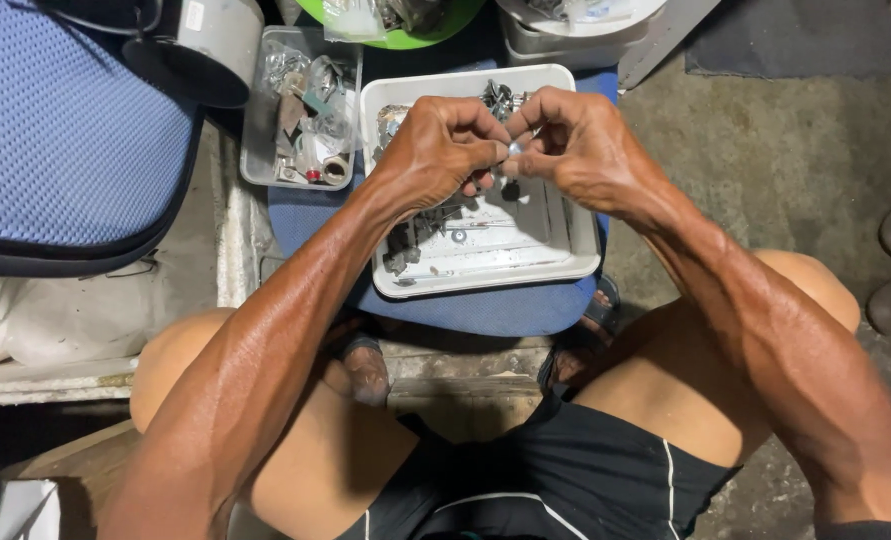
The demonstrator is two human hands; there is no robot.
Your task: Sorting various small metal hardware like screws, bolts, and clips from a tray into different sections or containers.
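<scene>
Both hands are pinched together on a small metal part (514, 148), left hand (435, 150) steadying and right hand (580, 145) gripping, held right over the white tray (485, 275) so anything dropped lands among the loose hardware. A clear tray of bits (265, 150) sits just left, within reach.

rough grey concrete floor (765, 150) – a blue mesh chair seat (55, 130) at the left, dim light.

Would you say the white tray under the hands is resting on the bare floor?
No, the white tray sits on a blue cushioned seat, with both hands held together above it.
</scene>
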